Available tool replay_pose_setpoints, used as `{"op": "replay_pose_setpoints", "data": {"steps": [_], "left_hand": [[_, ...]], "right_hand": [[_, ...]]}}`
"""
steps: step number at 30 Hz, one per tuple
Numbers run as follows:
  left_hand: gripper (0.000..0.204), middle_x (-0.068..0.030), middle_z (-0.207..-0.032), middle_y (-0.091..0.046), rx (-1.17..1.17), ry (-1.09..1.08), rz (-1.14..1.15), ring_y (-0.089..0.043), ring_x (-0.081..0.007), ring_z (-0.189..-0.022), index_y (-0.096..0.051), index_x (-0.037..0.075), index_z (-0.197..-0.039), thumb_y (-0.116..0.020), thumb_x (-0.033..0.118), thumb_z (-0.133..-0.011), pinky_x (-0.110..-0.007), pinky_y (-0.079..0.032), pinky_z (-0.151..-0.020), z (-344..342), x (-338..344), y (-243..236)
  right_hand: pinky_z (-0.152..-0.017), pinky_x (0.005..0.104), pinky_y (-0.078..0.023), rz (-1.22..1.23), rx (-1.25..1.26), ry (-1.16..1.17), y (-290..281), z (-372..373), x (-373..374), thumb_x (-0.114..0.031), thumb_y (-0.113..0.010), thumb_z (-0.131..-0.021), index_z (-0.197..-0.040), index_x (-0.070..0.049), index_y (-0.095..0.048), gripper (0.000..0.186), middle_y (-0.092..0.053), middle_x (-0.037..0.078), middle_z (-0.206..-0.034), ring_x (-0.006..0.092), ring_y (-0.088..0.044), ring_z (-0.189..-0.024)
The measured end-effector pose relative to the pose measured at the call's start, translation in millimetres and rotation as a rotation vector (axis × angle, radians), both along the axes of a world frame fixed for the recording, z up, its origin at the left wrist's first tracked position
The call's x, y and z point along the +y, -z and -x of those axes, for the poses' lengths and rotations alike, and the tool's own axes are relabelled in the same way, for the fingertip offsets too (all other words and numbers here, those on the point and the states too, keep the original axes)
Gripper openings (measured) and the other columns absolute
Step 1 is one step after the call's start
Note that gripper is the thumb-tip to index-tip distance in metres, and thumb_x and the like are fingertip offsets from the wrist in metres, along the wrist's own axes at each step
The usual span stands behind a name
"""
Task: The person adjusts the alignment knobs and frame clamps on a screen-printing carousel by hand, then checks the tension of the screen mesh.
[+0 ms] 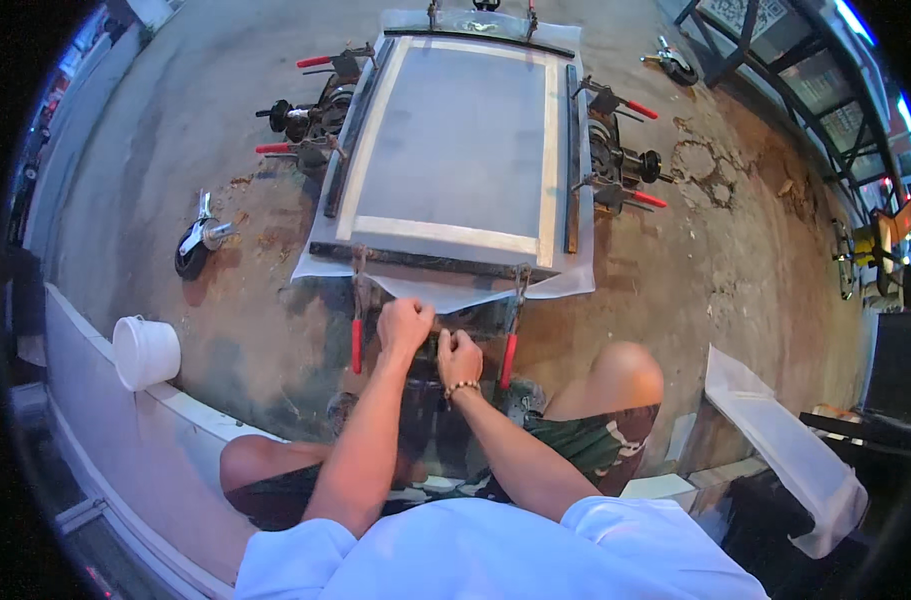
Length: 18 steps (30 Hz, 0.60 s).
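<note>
In front of me lies a rectangular frame with a pale border (445,235), and a thin whitish sheet (465,140) is spread taut across it. Dark bars (415,260) press the sheet along the frame's sides, and its loose edge hangs over the near side. My left hand (405,325) is closed just below that edge, between two clamps. Beside it, slightly nearer to me, my right hand (460,357) is closed too. Whatever the fingers grip is hidden. Red clamp handles hang on either side, one left (357,345) and one right (508,360).
More red-handled clamps and black knobs (295,120) line the frame's sides. Loose caster wheels lie on the concrete floor, one left (193,250) and one far right (672,65). A white bucket (147,352) stands on the left ledge. Translucent sheeting (785,440) lies at right.
</note>
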<state>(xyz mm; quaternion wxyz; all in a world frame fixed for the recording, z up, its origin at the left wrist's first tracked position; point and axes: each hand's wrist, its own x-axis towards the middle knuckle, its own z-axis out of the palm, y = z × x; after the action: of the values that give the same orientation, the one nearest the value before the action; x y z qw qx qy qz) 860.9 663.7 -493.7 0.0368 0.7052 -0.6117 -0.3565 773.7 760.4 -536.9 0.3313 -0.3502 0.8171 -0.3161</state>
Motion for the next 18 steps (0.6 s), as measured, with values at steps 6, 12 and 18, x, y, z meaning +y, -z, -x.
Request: {"op": "replay_pose_setpoints", "data": {"steps": [6, 12, 18], "left_hand": [[0.085, -0.0307, -0.113, -0.057, -0.066, -0.216, -0.313, -0.055, -0.0391, -0.111, -0.06, -0.01, -0.105, -0.069, 0.066, -0.067, -0.045, -0.044, -0.093, -39, 77, 47], [0.084, -0.017, -0.12, -0.057, 0.612, -0.876, -0.51, -0.053, -0.0318, -0.114, -0.053, -0.001, -0.122, -0.066, 0.065, -0.073, -0.043, -0.043, -0.091, -63, 120, 118], [0.066, -0.0053, -0.093, -0.062, 0.975, -0.636, -0.86, -0.059, -0.0167, -0.079, -0.063, 0.009, -0.1, -0.068, 0.068, -0.07, -0.035, -0.045, -0.066, -63, 103, 97]], "right_hand": [[-0.084, 0.051, -0.043, -0.345, 0.018, 0.447, 72, -45, 51, -0.043, -0.055, -0.084, -0.079, 0.005, -0.061, 0.049, -0.061, 0.028, -0.1, 0.0428, -0.058, -0.095], [-0.091, 0.05, -0.042, -0.528, -0.309, 0.282, 88, -60, 59, -0.05, -0.048, -0.087, -0.097, 0.015, -0.06, 0.067, -0.058, 0.032, -0.111, 0.0449, -0.055, -0.105], [-0.086, 0.0487, -0.043, -0.433, -0.162, 0.733, 62, -73, 35, -0.064, -0.04, -0.088, -0.093, 0.015, -0.062, 0.082, -0.061, 0.03, -0.099, 0.0425, -0.059, -0.098]]}}
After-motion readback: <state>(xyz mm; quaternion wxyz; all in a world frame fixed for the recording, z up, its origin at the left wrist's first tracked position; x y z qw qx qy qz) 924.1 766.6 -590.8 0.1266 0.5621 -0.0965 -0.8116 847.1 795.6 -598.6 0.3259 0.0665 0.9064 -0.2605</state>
